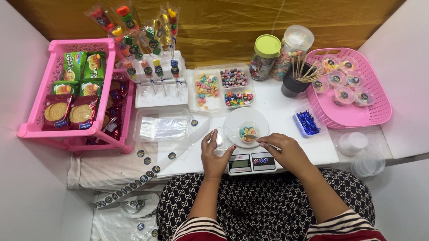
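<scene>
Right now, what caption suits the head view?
Left hand holds a clear lid; right hand beside candy cup on scale.

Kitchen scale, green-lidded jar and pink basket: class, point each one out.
Kitchen scale [251, 162], head view, on its display panel.
Green-lidded jar [267, 45], head view, on its lid.
Pink basket [381, 108], head view, on its right rim.

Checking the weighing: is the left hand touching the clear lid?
Touching: the head view shows the left hand with fingers round the clear lid.
</scene>
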